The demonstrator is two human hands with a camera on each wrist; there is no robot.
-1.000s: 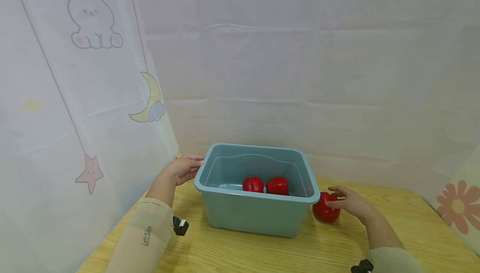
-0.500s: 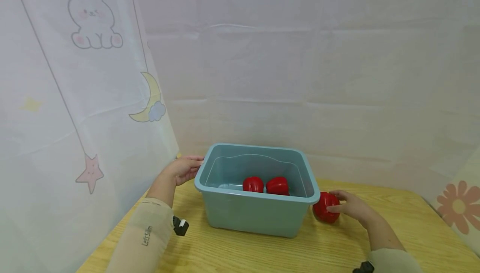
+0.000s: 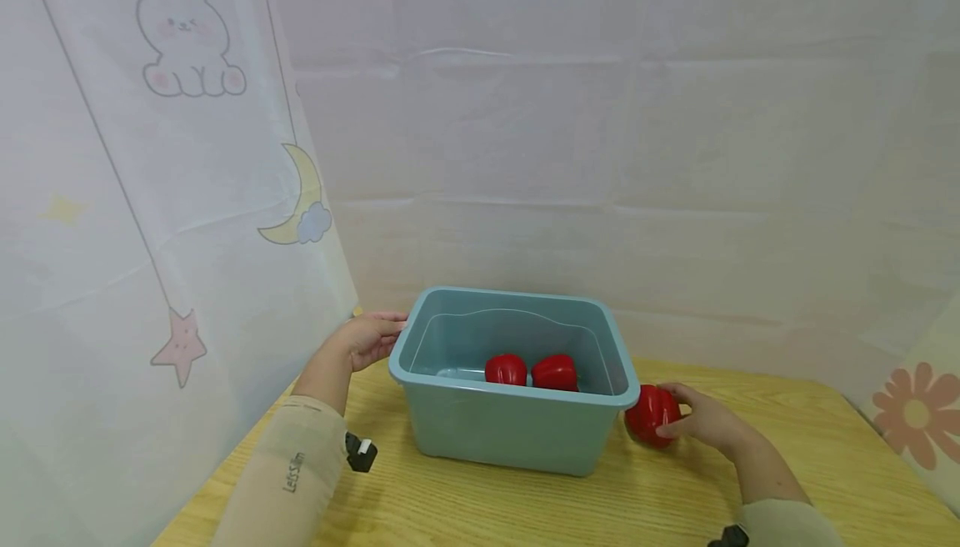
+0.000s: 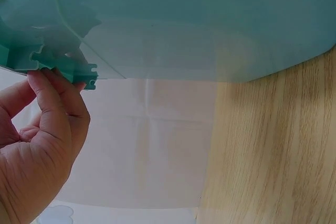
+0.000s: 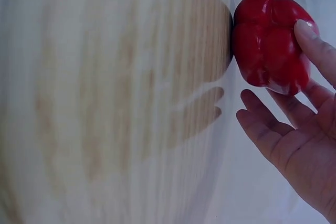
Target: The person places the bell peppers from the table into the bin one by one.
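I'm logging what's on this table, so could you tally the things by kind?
Red peppers: 3, two inside the bin and one beside it on the table
Blue bin: 1
Total: 4

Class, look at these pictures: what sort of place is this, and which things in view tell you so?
Probably a small set staged for recording, not a working kitchen. A wooden table is hemmed in by white sheets with cartoon prints. On it stands one teal bin holding red peppers, with another pepper beside it.
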